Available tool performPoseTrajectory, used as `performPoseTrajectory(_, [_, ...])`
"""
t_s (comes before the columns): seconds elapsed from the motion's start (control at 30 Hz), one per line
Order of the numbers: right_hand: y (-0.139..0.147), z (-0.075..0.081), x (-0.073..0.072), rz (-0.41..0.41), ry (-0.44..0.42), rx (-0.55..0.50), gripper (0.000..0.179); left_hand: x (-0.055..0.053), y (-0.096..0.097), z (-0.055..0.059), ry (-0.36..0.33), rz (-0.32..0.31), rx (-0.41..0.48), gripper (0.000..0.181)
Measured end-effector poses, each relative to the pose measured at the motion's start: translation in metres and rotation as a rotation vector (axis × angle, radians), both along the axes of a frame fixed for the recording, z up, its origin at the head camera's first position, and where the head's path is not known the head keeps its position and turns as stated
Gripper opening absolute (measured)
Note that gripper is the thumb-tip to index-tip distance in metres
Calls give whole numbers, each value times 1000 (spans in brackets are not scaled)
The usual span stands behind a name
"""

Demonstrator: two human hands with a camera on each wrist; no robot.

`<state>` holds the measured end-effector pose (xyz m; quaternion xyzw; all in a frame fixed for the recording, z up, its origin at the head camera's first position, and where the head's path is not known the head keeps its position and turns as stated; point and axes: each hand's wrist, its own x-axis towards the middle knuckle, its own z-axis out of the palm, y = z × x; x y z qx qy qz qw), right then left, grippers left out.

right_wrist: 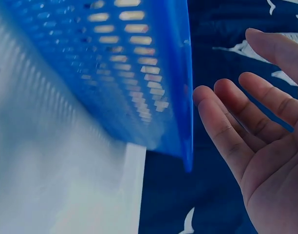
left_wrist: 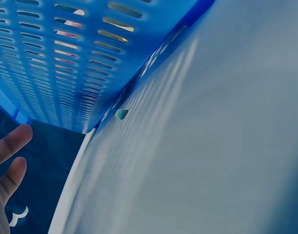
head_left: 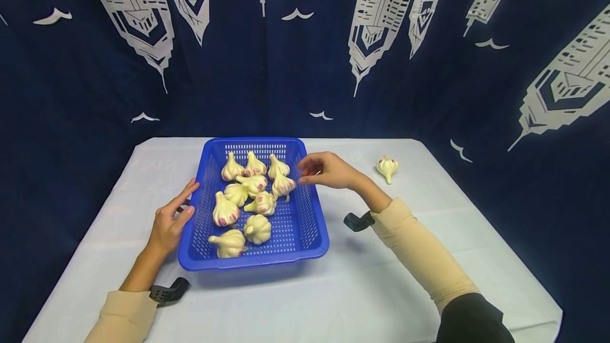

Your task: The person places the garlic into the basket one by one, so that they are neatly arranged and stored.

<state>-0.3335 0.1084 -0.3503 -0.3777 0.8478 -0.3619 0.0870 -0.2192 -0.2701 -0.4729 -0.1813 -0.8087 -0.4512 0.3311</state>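
A blue plastic basket holds several garlic bulbs, pale with pinkish streaks. At its left rim is my left hand, the fingers extended along the outside edge and the thumb apart from them. My right hand hovers over the right rim, its fingertips beside a bulb inside. In the right wrist view, the fingers of that hand are loosely bent and spread, with nothing between them and the thumb.
One more garlic bulb lies on the white-covered table, right of the basket. Behind the table hangs a dark blue cloth printed with white buildings and birds. A small teal bit shows beside the basket in the left wrist view.
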Motion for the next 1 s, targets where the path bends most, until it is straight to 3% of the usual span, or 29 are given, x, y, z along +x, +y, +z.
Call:
performPoseTrajectory(0.47, [49, -16, -6, -263, 67, -123, 24, 1, 0, 2, 21, -17, 13, 49])
performPoseTrajectory(0.77, [77, -24, -25, -396, 88, -224, 29, 1, 0, 1, 26, -19, 18, 50])
performPoseTrajectory(1.0, [99, -27, -38, -524, 109, -242, 23, 1, 0, 2, 25, -17, 14, 50])
